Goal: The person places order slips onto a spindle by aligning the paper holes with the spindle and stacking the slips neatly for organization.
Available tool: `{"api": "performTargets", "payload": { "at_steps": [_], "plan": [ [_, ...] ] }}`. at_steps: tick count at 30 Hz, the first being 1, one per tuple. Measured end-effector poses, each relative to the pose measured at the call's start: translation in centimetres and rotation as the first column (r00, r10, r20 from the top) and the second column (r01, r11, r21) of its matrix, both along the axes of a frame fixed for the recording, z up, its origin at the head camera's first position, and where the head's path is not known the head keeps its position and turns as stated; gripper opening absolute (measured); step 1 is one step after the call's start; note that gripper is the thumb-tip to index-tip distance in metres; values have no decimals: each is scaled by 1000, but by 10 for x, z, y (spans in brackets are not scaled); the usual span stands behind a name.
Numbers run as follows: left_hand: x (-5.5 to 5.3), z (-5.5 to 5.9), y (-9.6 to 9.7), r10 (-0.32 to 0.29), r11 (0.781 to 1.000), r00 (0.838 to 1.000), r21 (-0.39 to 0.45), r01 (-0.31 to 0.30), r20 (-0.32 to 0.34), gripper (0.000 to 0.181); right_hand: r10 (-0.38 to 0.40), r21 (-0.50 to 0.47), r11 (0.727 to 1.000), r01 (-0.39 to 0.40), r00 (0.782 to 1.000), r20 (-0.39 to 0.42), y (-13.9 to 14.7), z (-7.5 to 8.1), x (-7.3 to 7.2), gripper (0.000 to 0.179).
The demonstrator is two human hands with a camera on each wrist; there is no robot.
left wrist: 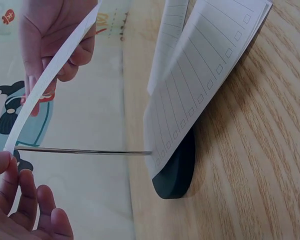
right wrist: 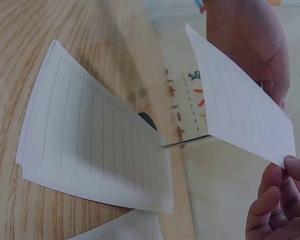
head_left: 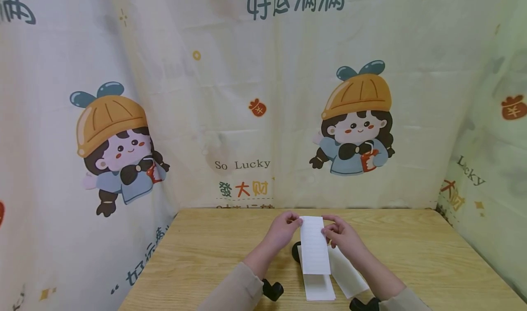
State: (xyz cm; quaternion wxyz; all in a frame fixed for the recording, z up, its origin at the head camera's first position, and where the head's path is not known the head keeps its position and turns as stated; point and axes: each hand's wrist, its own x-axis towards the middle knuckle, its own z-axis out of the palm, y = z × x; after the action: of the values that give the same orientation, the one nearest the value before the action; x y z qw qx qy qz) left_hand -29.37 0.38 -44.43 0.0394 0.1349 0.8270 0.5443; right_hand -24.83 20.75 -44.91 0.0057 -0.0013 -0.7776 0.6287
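In the head view my left hand [head_left: 282, 231] pinches the top left corner of a white lined paper slip [head_left: 314, 251]. At that slip's right edge, my right hand [head_left: 343, 238] pinches it between thumb and finger. A thin metal spike [left wrist: 85, 151] rises from a dark round base [left wrist: 177, 175], and its upper end meets the held slip in the left wrist view. Lower on the spike sits a stack of lined slips with checkboxes [right wrist: 95, 125], covering part of the base.
More lined slips [head_left: 349, 274] lie on the wooden table [head_left: 214, 256] to the right of the spike. A printed cloth curtain [head_left: 230, 132] hangs behind the table and along both sides. Dark wrist mounts [head_left: 272, 290] sit by both sleeves.
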Motion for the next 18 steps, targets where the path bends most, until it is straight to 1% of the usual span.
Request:
{"api": "performTargets", "payload": {
  "at_steps": [3, 10, 15, 18],
  "plan": [
    [0, 0, 1, -1, 1000, 1000, -15, 1, 0, 16, 10, -3, 1000, -10, 1000, -7, 0, -2, -1, 42],
    [0, -1, 1, -2, 1000, 1000, -18, 2, 16, 16, -6, 15, 1000, 6, 1000, 1, 1, -7, -3, 41],
    [-1, -9, 1, -10, 999, 1000, -47, 11, 26, 18, 0, 25, 1000, 0, 1000, 8, 3, -10, -2, 44],
    [-2, -14, 0, -13, 998, 1000, -67, 14, 19, 18, 43, 33, 999, -43, 999, 3, 5, -13, -1, 46]
  ]
}}
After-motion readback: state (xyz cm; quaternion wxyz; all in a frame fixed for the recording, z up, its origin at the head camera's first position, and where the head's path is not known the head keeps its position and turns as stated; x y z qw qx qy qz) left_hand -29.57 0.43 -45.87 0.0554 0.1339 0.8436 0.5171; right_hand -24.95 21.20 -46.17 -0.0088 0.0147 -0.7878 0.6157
